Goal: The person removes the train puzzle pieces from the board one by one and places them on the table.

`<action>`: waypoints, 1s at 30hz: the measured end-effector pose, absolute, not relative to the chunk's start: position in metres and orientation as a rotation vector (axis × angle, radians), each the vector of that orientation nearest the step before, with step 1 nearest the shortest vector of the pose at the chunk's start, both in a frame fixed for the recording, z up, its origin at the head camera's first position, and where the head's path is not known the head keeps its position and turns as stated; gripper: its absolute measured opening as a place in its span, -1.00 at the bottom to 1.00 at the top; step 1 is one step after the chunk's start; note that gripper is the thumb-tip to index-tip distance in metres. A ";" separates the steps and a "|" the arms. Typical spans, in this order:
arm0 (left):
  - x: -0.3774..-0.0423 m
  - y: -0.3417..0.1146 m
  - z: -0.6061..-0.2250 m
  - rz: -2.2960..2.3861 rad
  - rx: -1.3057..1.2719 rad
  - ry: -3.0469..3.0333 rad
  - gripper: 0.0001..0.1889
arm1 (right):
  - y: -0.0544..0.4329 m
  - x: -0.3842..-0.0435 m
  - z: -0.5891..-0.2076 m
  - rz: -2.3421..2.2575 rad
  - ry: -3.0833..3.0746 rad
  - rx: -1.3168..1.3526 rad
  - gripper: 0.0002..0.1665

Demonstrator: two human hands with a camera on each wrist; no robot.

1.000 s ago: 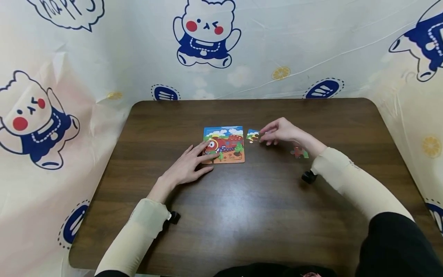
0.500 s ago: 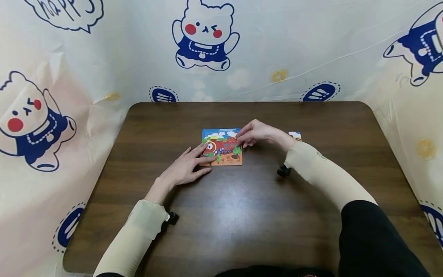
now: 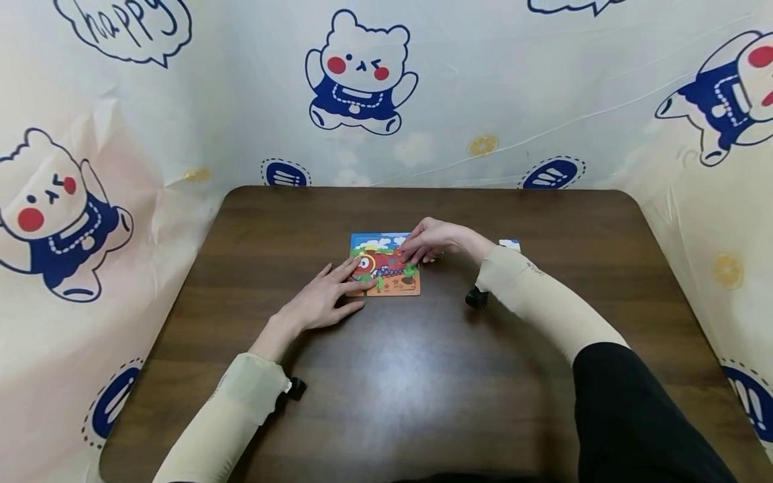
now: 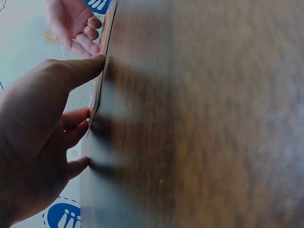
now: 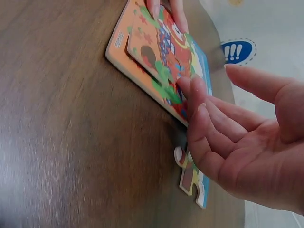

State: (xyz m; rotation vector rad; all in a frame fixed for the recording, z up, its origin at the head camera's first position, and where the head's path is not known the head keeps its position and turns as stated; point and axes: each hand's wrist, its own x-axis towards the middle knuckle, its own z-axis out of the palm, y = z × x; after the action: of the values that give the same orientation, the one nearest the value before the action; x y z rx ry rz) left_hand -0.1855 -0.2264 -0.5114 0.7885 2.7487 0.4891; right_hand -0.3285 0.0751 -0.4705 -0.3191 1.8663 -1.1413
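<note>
A colourful jigsaw puzzle (image 3: 395, 282) with a red train picture lies on the brown table. My left hand (image 3: 314, 302) rests at its left side, fingers spread over the near left part and thumb at the near edge. My right hand (image 3: 437, 238) reaches in from the right. In the right wrist view its fingertips touch the train picture, while the thumb (image 5: 256, 83) stands apart. The pictured layer looks raised above the board's orange rim (image 5: 114, 50) there. A loose puzzle piece (image 5: 190, 175) lies on the table under the right hand's outer fingers.
Another loose piece (image 3: 510, 244) lies to the right, partly hidden by the right sleeve (image 3: 543, 288). A printed curtain (image 3: 253, 87) with cartoon bears stands behind the table (image 3: 398, 382). Dark wrist cameras (image 3: 477, 297) hang below both cuffs.
My right hand has moved left, from beside the loose piece onto the right part of the puzzle. The left hand stays on the puzzle's left side. The head view has tilted slightly.
</note>
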 end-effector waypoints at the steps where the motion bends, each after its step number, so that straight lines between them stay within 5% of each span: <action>1: -0.185 -0.226 -0.512 0.492 0.795 2.751 -0.40 | 0.074 -0.328 -0.471 -1.145 1.854 -0.313 -0.56; 30: -0.183 -0.228 -0.513 0.492 0.821 2.759 -0.42 | 0.047 -0.317 -0.459 -1.190 1.794 -0.108 -0.63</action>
State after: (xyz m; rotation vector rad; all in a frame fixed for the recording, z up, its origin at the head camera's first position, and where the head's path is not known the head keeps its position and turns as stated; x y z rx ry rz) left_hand -0.1833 -0.2280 -0.5129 0.8214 2.7588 0.4923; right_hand -0.3168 0.0474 -0.4594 -0.1081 1.7942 -1.1905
